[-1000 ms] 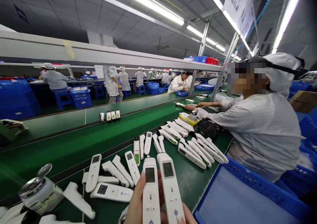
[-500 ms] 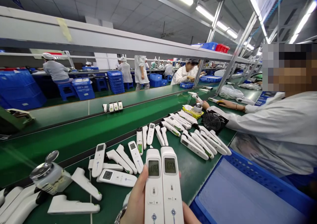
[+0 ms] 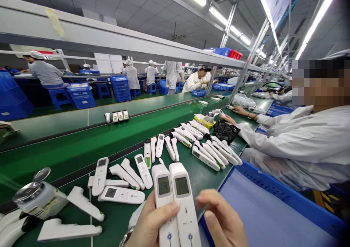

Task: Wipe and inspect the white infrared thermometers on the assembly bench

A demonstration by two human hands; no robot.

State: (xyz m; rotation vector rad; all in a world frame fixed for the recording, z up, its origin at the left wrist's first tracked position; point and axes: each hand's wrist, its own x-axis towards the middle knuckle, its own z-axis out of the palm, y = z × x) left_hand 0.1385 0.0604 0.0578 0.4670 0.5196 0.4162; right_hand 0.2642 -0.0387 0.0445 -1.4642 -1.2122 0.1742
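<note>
My left hand (image 3: 153,219) is closed around two white infrared thermometers held side by side, their screens facing me. Its thumb lies across the front of the left thermometer (image 3: 164,188) and reaches the edge of the right thermometer (image 3: 183,192). Dark digits show on both screens, too faint to read surely. Just right of them, my right hand (image 3: 222,218) is raised with bent fingers apart and nothing in it. On the green bench behind lie more thermometers, among them one on its back (image 3: 121,195) and one with green batteries showing (image 3: 147,154).
A dispenser bottle with a metal lid (image 3: 38,196) stands at left. A blue crate (image 3: 262,203) is at right, beside a seated co-worker in a white coat (image 3: 295,145). Beyond the bench runs a green conveyor belt (image 3: 68,141). A black fan (image 3: 225,130) and yellow tray (image 3: 205,121) sit further along.
My right hand has come off the thermometers and risen at their right. My left thumb has moved onto their fronts. The view has shifted slightly to the right.
</note>
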